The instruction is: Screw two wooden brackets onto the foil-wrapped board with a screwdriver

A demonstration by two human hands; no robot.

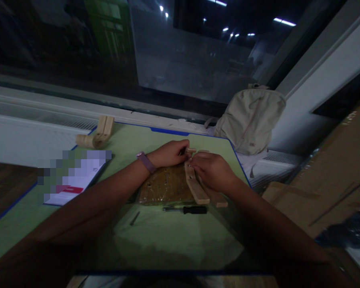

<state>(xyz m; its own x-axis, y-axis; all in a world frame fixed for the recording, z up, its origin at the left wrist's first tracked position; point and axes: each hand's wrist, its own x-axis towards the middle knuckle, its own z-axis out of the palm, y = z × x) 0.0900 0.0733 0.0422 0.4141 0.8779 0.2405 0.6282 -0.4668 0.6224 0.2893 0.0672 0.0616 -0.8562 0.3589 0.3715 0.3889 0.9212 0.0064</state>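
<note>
My left hand [172,154], with a band at the wrist, is closed around the far end of an angled wooden piece [198,191]. Pinched together, the fingers of my right hand [213,170] are at that same end, beside a small dark hole; whatever they hold is too small to make out. A second wooden piece [219,198] lies partly hidden under my right hand. Beneath the angled piece is a brown board [165,186] in shiny clear wrap. A screwdriver [195,210] with a black handle lies just in front of it.
A small thin dark part [134,218] lies left of the screwdriver. Joined wooden pieces [103,132] stand at the table's far left corner, near a partly blurred booklet [91,170]. Behind the green table [156,244] are a backpack [250,120] and a window; cardboard [327,168] stands right.
</note>
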